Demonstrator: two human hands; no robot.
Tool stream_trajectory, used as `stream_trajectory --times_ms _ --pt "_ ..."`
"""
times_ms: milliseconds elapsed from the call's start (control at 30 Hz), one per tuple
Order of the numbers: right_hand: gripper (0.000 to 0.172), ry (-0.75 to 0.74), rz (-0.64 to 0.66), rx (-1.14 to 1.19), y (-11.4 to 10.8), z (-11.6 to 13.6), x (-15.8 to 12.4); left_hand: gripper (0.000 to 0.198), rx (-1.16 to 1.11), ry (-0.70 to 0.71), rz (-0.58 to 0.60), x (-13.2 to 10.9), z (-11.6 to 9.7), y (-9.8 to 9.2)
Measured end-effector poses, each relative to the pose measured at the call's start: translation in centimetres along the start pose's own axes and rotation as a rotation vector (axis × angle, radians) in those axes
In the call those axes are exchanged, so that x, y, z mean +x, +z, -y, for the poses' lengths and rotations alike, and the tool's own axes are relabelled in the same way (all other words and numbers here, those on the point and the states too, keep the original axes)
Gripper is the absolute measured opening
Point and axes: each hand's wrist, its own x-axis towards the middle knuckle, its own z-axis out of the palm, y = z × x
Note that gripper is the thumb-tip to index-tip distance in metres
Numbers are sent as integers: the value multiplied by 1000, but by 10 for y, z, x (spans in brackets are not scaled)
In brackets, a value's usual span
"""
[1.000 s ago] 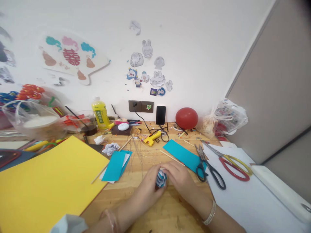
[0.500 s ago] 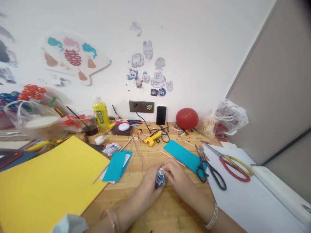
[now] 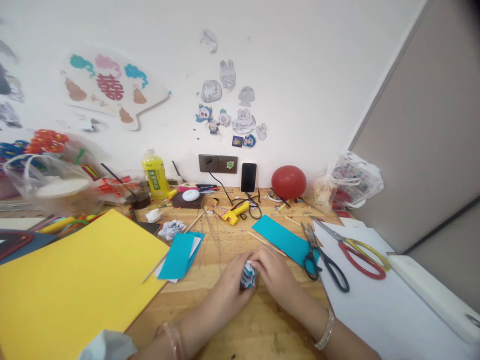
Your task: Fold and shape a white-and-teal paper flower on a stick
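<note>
A small blue-and-white paper flower with layered petals sits between my two hands, above the wooden table. My left hand is wrapped round it from the left. From the right, the fingers of my right hand pinch its upper edge; the fingertips are partly hidden. To the left lie folded blue and white paper pieces, with a white paper flower behind them. A long blue paper strip lies beyond my right hand, under the tips of black-handled scissors.
A large yellow sheet covers the left side. White sheets carry red-and-yellow-handled scissors at the right. Along the back stand a yellow bottle, a phone and a red balloon. A yellow glue gun lies before them.
My right hand has shifted very slightly at the flower's upper edge, and a little more of the petals shows. The left hand keeps its grip.
</note>
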Motion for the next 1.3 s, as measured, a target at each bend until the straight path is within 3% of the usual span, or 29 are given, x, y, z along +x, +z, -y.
stream_trajectory --times_ms 367,567,867,1033,1300 --pt "23 44 -20 -47 7 -3 -3 45 2 4 23 1 -3 -1" --pt "15 60 -39 115 -4 3 -3 53 -5 3 4 -1 1 1" --pt "27 169 -139 170 -16 -2 -6 54 -159 -169 -47 1 1 -2" --pt "14 156 -69 215 -16 0 -6 48 -183 -157 -27 4 -2 -7" --pt "6 217 -79 326 -4 3 -7 52 -220 -122 -27 3 -2 -3"
